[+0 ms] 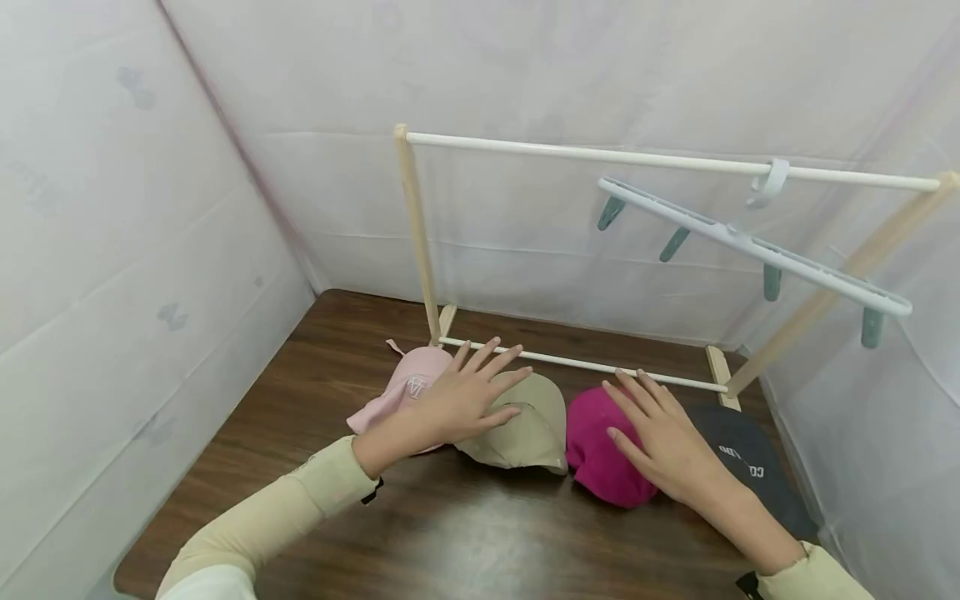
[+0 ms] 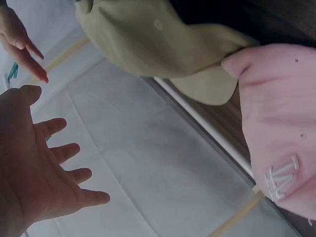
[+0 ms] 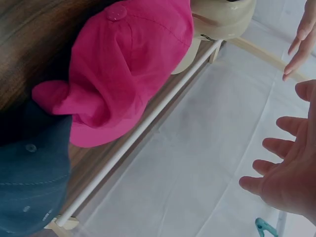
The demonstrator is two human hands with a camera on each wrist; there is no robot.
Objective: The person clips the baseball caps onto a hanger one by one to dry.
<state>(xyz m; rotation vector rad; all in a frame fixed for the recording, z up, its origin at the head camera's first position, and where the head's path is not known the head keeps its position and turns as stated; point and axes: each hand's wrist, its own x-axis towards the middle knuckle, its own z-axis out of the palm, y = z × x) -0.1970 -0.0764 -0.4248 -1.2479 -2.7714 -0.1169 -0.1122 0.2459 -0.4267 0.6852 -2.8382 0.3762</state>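
Note:
My left hand [image 1: 465, 404], fingers spread, hovers above the pink cap [image 1: 397, 387] and the khaki cap [image 1: 528, 425]. My right hand [image 1: 671, 446] is also spread, over the magenta cap [image 1: 603, 458] and the edge of the dark cap [image 1: 742, 467] with white lettering. Neither hand holds anything; in the left wrist view a gap shows between the left hand [image 2: 44, 163] and the caps. White stitched letters mark the pink cap [image 2: 276, 128]. Likewise, the right wrist view has the right hand [image 3: 291, 158] apart from the magenta cap [image 3: 123, 69].
Behind the caps stands a wooden rack with a white top rail [image 1: 585, 153] and a white lower rail [image 1: 592, 364]. A pale blue hanger [image 1: 750, 243] with several grey-green clips hangs at its right. The brown table [image 1: 315, 400] meets white fabric walls [image 1: 150, 275].

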